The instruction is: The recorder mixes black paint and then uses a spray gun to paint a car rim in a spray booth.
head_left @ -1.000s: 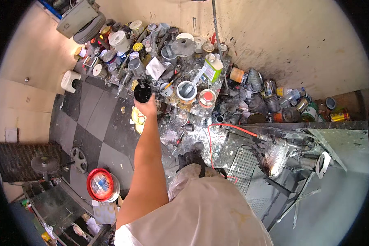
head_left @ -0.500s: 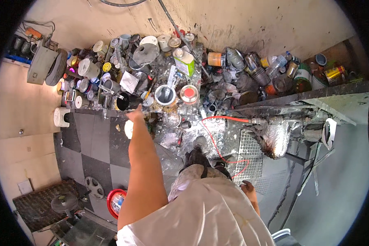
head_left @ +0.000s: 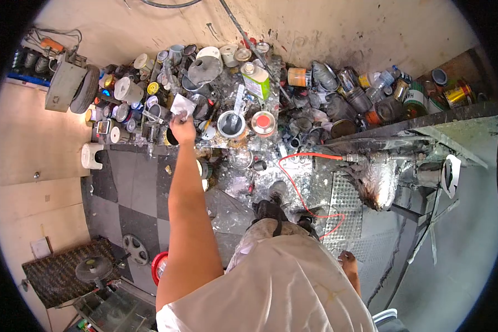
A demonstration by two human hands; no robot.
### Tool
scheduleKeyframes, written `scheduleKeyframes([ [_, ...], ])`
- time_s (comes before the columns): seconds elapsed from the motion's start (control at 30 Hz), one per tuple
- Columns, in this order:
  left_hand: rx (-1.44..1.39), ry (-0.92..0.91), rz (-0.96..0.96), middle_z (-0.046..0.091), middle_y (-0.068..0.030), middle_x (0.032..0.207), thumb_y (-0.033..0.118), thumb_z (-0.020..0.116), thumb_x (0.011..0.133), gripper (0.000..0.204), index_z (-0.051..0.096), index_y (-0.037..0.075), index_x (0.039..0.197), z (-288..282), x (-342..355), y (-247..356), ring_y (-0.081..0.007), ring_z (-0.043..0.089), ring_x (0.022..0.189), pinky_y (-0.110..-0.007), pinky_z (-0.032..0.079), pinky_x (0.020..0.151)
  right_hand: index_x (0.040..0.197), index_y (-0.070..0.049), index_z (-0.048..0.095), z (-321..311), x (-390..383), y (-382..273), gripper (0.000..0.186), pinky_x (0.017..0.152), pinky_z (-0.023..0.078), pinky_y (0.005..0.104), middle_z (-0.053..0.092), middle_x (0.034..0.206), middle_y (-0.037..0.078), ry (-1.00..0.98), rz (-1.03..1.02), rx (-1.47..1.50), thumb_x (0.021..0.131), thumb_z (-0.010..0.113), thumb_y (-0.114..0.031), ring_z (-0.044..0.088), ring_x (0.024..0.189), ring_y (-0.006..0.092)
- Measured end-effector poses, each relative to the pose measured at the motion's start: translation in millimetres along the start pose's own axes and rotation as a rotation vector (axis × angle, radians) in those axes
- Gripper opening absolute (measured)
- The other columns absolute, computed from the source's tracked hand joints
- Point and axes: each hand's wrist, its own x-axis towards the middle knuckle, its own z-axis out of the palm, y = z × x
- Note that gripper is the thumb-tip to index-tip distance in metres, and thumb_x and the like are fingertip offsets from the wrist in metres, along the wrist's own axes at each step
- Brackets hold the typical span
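Observation:
My left hand [head_left: 182,126] reaches over the cluttered bench, fingers closed on the lower edge of a pale square sheet [head_left: 183,103]. A black container [head_left: 171,136] sits partly hidden beside that wrist. To the right are a grey paint tub [head_left: 231,127] with a stick [head_left: 239,99] in it, a round tin with a red cap [head_left: 263,123] and a green-and-white rectangular can [head_left: 255,82]. My right hand [head_left: 348,263] hangs low beside my clothing, fingers curled; whatever they may hold is too small to make out.
Many dirty cans, lids and bottles [head_left: 382,94] crowd the bench and right ledge. An orange hose [head_left: 304,155] runs down to the floor [head_left: 138,196]. A white stool [head_left: 91,156], red-rimmed bucket [head_left: 159,264], fan [head_left: 94,268] and foil-wrapped duct [head_left: 376,182] surround me.
My left hand has let go of the black container at the bench's front and moved up to the pale sheet. My right hand has come into view low at the right.

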Motion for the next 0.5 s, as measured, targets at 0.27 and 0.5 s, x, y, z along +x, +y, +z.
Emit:
scheduleKeyframes([
  [0.27,-0.915,-0.108,-0.747,0.069,-0.0041,0.089,0.014,0.072,0.088,0.038,0.067,-0.004,0.121,18.7,53.0,2.3,-0.0124,0.057,0.07,-0.028,0.045,0.063,0.13,-0.003,0.06,20.4,-2.3,-47.0,0.047,0.065,0.053,0.0302,0.072,0.099,0.009,-0.015,-0.165,-0.107,0.094,0.065,-0.032,0.07,0.081,0.0161],
  [0.5,-0.491,0.08,-0.355,0.064,-0.0056,0.071,0.012,0.066,0.085,0.019,0.069,-0.005,0.092,-15.3,35.2,43.8,-0.0158,0.056,0.066,-0.032,0.046,0.065,0.127,-0.003,0.063,32.1,-4.5,-58.2,0.041,0.065,0.054,0.0299,0.073,0.096,0.009,-0.015,-0.181,-0.149,0.093,0.067,-0.025,0.07,0.081,0.0164],
])
